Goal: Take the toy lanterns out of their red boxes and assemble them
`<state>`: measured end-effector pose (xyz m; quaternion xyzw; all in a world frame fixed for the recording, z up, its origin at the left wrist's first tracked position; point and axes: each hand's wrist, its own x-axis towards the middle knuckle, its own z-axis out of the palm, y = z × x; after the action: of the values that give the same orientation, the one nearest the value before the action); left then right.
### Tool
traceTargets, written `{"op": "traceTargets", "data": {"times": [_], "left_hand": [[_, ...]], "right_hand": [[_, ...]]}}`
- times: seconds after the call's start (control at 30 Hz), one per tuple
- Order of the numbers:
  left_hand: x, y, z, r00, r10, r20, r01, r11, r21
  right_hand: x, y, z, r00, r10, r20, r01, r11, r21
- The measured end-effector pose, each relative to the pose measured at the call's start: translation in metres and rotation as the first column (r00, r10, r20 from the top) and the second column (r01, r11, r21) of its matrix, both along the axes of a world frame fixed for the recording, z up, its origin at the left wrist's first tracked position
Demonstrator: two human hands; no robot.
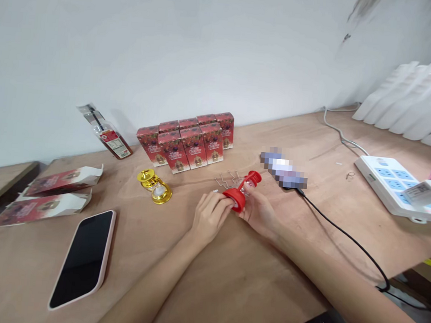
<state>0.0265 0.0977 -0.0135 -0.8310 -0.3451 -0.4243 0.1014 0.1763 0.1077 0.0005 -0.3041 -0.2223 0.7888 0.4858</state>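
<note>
A small red lantern (239, 198) is tilted on its side between my two hands, just above the table. My left hand (211, 215) has its fingers closed at the lantern's round base. Around its clear middle and frame, my right hand (258, 210) is closed, with the red top (255, 177) sticking out past the fingers. Several thin bent wires (226, 180) lie on the table just beyond the lantern. To the left stands a gold lantern (155, 186) of similar shape, touched by neither hand.
Red printed boxes (190, 146) stand in rows near the wall, with a bottle (113, 141) to their left. Flattened-looking open boxes (42, 201) and a phone (84, 260) lie at left. Right are a blurred-out device (283, 170) on a black cable and a power strip (398, 185).
</note>
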Motion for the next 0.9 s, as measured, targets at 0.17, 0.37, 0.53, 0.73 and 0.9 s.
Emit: {"op": "traceTargets", "data": {"times": [0.17,0.37,0.53,0.73,0.9], "left_hand": [[0.0023,-0.0004,0.0004,0.999,0.045,-0.027,-0.044,0.998,0.042],[0.0053,-0.0016,0.0004,0.994,0.093,-0.053,-0.089,0.994,0.067],[0.007,-0.0014,0.0004,0.99,0.119,-0.07,-0.113,0.99,0.081],[0.0068,-0.0015,0.0004,0.991,0.112,-0.074,-0.107,0.992,0.072],[0.0046,-0.0028,0.0007,0.997,0.061,-0.045,-0.059,0.997,0.047]], "right_hand": [[0.0004,0.001,-0.0009,1.0,-0.004,-0.006,0.004,1.0,-0.023],[0.0003,0.0007,-0.0019,1.0,0.01,-0.007,-0.01,1.0,0.026],[0.0005,-0.0002,-0.0005,1.0,0.014,0.01,-0.014,0.998,0.055],[0.0007,-0.0001,-0.0001,1.0,0.014,-0.007,-0.014,0.999,0.03],[0.0004,-0.0006,0.0002,0.999,0.02,-0.041,-0.019,0.999,0.027]]}}
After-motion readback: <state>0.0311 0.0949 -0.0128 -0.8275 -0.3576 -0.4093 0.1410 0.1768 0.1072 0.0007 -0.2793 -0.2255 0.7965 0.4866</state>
